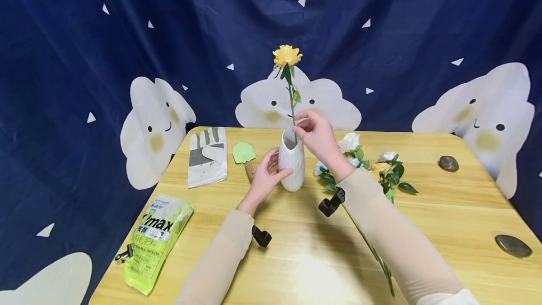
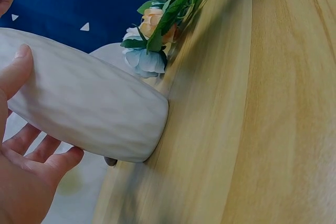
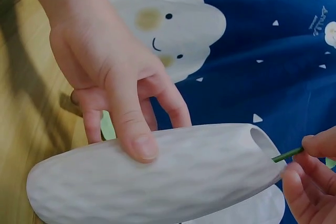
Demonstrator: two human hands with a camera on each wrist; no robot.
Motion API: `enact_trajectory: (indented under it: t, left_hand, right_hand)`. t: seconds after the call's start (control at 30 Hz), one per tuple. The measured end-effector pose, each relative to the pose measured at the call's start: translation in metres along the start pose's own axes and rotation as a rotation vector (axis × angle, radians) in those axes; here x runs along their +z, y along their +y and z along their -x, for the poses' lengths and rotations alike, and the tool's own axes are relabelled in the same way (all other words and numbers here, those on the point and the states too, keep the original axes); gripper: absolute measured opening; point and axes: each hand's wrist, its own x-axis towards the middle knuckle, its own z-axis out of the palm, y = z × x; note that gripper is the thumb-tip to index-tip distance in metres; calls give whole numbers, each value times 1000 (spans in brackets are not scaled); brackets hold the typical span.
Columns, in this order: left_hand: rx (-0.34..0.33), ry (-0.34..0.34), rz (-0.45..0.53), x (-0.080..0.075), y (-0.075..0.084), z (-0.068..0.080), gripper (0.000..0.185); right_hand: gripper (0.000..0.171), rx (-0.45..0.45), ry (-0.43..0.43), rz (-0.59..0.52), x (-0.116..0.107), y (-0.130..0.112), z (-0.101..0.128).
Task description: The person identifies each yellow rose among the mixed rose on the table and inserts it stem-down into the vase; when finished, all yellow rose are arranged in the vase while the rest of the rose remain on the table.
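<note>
A white textured vase (image 1: 292, 168) stands upright on the wooden table. My left hand (image 1: 267, 175) grips it from the left side, thumb across the front and fingers behind, as the right wrist view also shows. Above the rim, my right hand (image 1: 317, 135) pinches the green stem (image 3: 287, 155) of a yellow rose (image 1: 287, 55) between thumb and fingers. The stem's lower end goes into the vase mouth (image 3: 261, 139); how deep it reaches is hidden by the vase wall. The bloom stands high above the vase.
White, blue and peach flowers (image 1: 381, 168) lie right of the vase, partly behind my right arm. A work glove (image 1: 207, 168) and a green trowel (image 1: 243, 152) lie to the left. A fertilizer bag (image 1: 154, 244) with a black clip rests front left. Two dark stones (image 1: 513, 245) lie at the right.
</note>
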Motion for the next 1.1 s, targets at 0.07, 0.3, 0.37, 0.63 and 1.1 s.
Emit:
enact_trajectory:
  t: [0.07, 0.3, 0.37, 0.63, 1.1]
  left_hand:
    - [3, -3, 2, 0, 0, 0, 65]
    - [6, -12, -1, 0, -1, -1, 64]
    - [5, -15, -7, 0, -2, -1, 64]
    - [16, -18, -2, -2, -2, 0, 64]
    - [11, -51, -20, -2, -2, 1, 63]
  right_hand:
    - [16, -15, -12, 31, -1, 2, 2]
    - [14, 52, -60, 116, -18, 16, 20]
    - [14, 82, -63, 113, -23, 22, 27]
    - [15, 141, -42, 103, -45, 44, 51]
    - [24, 211, 0, 78, -95, 68, 100]
